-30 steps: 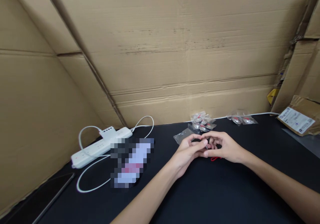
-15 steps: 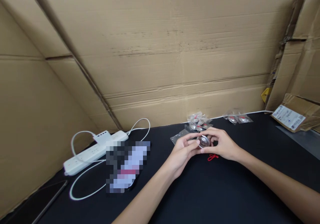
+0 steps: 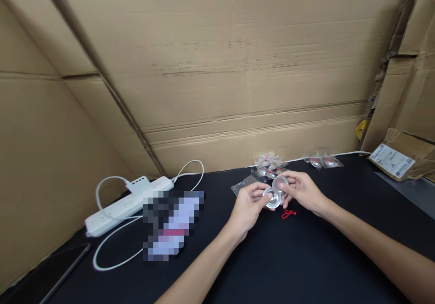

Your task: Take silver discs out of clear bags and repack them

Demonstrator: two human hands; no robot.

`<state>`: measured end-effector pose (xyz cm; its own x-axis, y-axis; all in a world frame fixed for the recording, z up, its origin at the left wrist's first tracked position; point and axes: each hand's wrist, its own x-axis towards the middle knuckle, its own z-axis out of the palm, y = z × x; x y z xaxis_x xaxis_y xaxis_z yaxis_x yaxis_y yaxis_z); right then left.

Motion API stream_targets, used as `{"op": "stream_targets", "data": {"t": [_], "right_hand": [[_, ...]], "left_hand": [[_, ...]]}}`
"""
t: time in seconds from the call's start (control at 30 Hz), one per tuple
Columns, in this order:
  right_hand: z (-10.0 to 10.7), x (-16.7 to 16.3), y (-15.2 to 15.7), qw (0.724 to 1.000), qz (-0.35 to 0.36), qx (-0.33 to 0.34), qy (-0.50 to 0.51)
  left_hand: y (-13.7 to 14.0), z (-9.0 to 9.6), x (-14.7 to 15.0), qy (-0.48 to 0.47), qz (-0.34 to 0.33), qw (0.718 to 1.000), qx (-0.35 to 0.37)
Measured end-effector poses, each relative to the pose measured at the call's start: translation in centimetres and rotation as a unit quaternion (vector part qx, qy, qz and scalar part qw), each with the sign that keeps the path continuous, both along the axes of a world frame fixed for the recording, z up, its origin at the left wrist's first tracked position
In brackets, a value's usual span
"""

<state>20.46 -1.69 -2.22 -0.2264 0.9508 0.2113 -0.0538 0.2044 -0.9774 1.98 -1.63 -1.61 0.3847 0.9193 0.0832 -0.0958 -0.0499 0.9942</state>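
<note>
My left hand (image 3: 249,204) pinches a shallow, shiny round metal piece (image 3: 276,200), the thumb resting inside it near its centre. Between the thumb and fingers of my right hand (image 3: 301,190) is a second round metal piece (image 3: 280,181), cup-shaped and duller inside. The two pieces are side by side, their rims overlapping or touching; which, I cannot tell. A looped red cord (image 3: 288,214) lies on the black table just below my right hand. Behind my hands are several clear plastic packets (image 3: 268,161) holding silver round items with red cord.
More packets (image 3: 322,161) lie farther right along the cardboard wall (image 3: 217,91). At the left are a white power strip (image 3: 129,206) with a looping white cable, a blurred-out object (image 3: 176,227) and a dark flat device (image 3: 61,272). An opened cardboard parcel (image 3: 401,154) sits far right.
The round metal item that both hands held together now shows as two pieces, one in each hand. The right hand's piece has shifted up and right of the left's. The red cord stays put.
</note>
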Motion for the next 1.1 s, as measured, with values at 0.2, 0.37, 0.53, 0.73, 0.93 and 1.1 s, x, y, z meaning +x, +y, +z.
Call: {"op": "stream_targets", "data": {"t": [0.2, 0.37, 0.53, 0.73, 0.93, 1.1], "right_hand": [[-0.2, 2.0, 0.8, 0.987, -0.086, 0.005, -0.134], [-0.5, 2.6, 0.8, 0.944, -0.101, 0.044, -0.311], [-0.2, 2.3, 0.1, 0.852, -0.140, 0.105, -0.494], [0.1, 2.7, 0.1, 0.816, -0.183, 0.086, -0.541], [0.3, 3.2, 0.2, 0.863, -0.101, 0.159, -0.469], [0.1, 3.1, 0.2, 0.873, -0.067, 0.155, -0.457]], "left_hand": [[0.7, -0.5, -0.6, 0.111, 0.027, 0.989, 0.099], [0.6, -0.3, -0.9, 0.269, 0.059, 0.941, 0.195], [0.4, -0.3, -1.4, 0.421, 0.096, 0.834, 0.344], [0.1, 0.0, -1.4, 0.437, 0.073, 0.796, 0.412], [-0.2, 0.9, -1.6, 0.454, 0.022, 0.783, 0.426], [-0.3, 0.5, -1.5, 0.449, 0.016, 0.784, 0.428]]}}
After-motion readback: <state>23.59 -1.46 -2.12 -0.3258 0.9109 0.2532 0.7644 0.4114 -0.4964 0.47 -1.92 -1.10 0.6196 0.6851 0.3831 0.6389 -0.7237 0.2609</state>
